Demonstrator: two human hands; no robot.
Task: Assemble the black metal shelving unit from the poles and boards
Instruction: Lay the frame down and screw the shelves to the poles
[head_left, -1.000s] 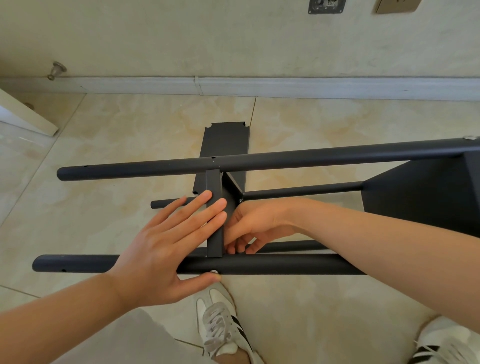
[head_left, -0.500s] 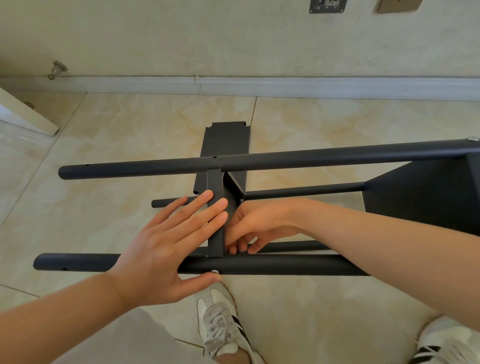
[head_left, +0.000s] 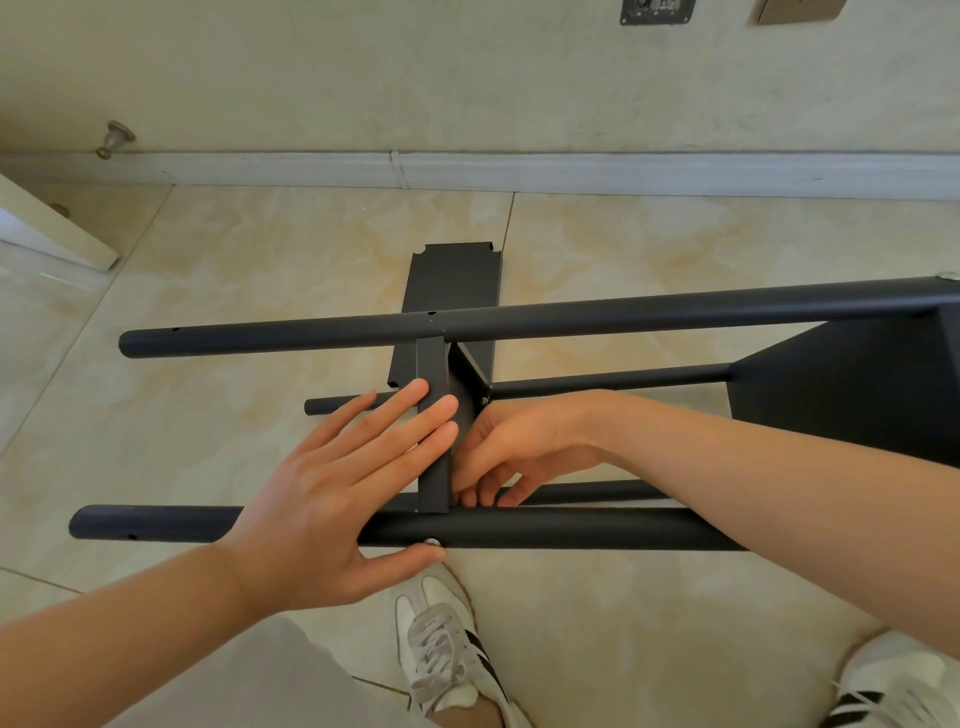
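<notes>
Shelving unit (head_left: 675, 307) on its side on tiled floor (head_left: 208, 291), both hands at mid board (head_left: 434, 364).
L hand (head_left: 332, 499) flat, fingers straight, pressing the board's edge; thumb tip touches near pole (head_left: 571, 530) by a screw head (head_left: 431, 542). R hand (head_left: 524, 447) reaches in from the right, fingers curled where board meets near pole, poss. pinching smth small, can't tell; tips hidden behind board. End board (head_left: 857, 395) cut off at right edge. Spare board (head_left: 452, 280) flat on floor beyond far pole (head_left: 311, 332), partly hidden by it.

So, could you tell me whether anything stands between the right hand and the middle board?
Nothing visible does: the right hand has fingers at the middle board by the near pole; the left hand lies flat on its other side.
</notes>
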